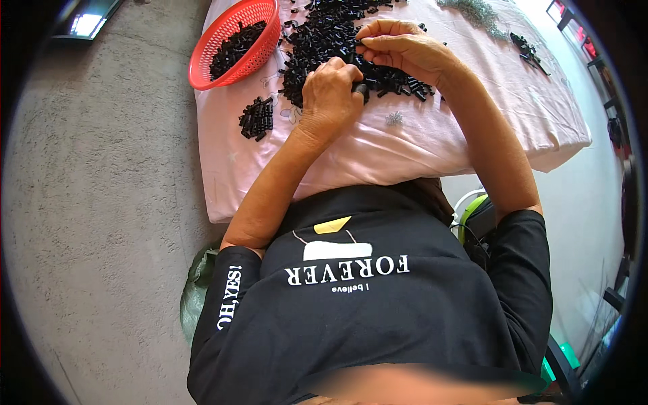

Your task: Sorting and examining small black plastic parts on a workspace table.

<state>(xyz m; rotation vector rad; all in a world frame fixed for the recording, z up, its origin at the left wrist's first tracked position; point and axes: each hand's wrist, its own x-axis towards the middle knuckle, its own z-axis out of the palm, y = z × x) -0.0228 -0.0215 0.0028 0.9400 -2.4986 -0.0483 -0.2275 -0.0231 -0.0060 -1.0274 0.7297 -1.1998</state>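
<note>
Leftward, a red basket [200, 64] holds black parts [236, 50] while the left hand [331, 94] grips a dark piece [362, 88] and the right hand [408, 50] pinches something tiny [359, 41].

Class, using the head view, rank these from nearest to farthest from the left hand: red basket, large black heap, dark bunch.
From the left hand:
1. Large black heap, right beside it.
2. Red basket, upper left.
3. Dark bunch, far right.
</note>
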